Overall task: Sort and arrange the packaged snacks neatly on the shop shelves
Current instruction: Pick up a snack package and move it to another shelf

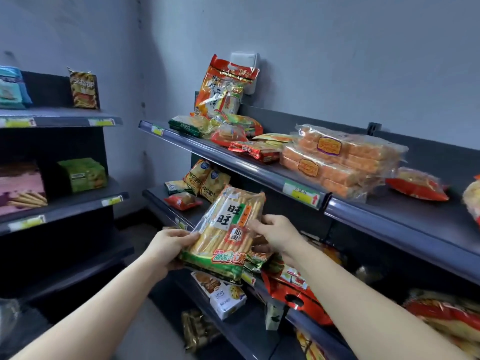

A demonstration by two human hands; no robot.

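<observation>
I hold a long clear bag of rice crackers (226, 229) with a green bottom band in front of the middle shelf. My left hand (170, 246) grips its lower left edge. My right hand (275, 233) pinches its right side. On the top shelf (259, 172) lie a tall red-orange bag (223, 87) leaning on the wall, small green and red packets (220, 128), and stacked orange cake packs (337, 162). Yellow chip bags (205, 179) stand on the middle shelf.
A second shelf unit (62, 118) on the left carries a yellow bag (83, 89), a green box (83, 174) and a pink biscuit pack (20, 188). Lower right shelves hold a white box (227, 298) and red bags (296, 294). The top shelf's right part (405, 216) is bare.
</observation>
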